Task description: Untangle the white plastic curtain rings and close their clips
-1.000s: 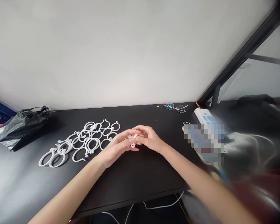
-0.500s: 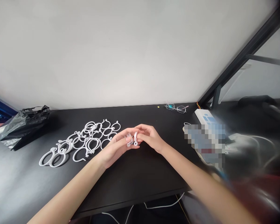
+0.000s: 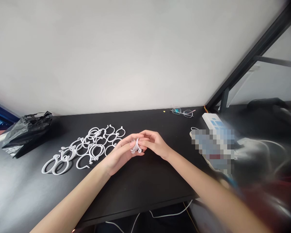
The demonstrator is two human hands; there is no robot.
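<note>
Over the middle of the black desk (image 3: 135, 184), my left hand (image 3: 120, 154) is closed around a small bunch of white curtain rings (image 3: 133, 149). My right hand (image 3: 156, 144) pinches one white curtain ring (image 3: 137, 144) by its side, up against that bunch. The fingers hide much of the held rings, so their number is unclear. To the left lies a loose spread of similar rings (image 3: 97, 150), some overlapping; each is a thin hoop with a small eyelet, and at least one has a gap.
A black plastic bag (image 3: 29, 129) sits at the left back. Eyeglasses (image 3: 188, 113) rest near the wall. On the right are a white power strip (image 3: 212, 121), a blurred-out flat object (image 3: 208, 149) and white cables (image 3: 266, 147). More cables (image 3: 172, 214) hang below the desk's front edge.
My right hand has moved slightly left, bringing its ring from a small distance apart to close against the rings in my left hand. The loose rings on the desk stay put.
</note>
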